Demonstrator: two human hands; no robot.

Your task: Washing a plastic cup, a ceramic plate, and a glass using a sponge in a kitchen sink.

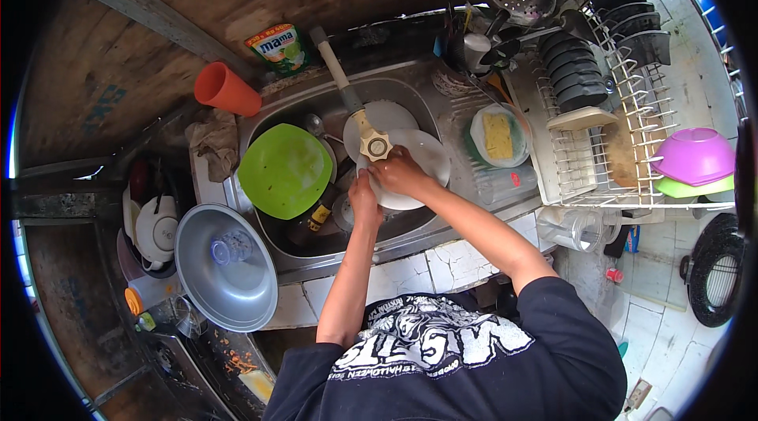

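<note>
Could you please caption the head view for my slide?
At the sink, left hand and right hand near tap and white plate.

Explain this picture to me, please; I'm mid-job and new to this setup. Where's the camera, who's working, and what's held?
There is no machine here: a person works bare-handed. This single picture comes from a wide camera worn on the head, looking down, so its left is the person's left and straight edges bend near the rim.

The left hand and right hand are close together near the tap, by the left side of a white plate. Exactly what they hold is hard to tell. A green bowl lies in the sink. A grey basin is at the left; a yellow sponge and a dish rack are at the right.
</note>
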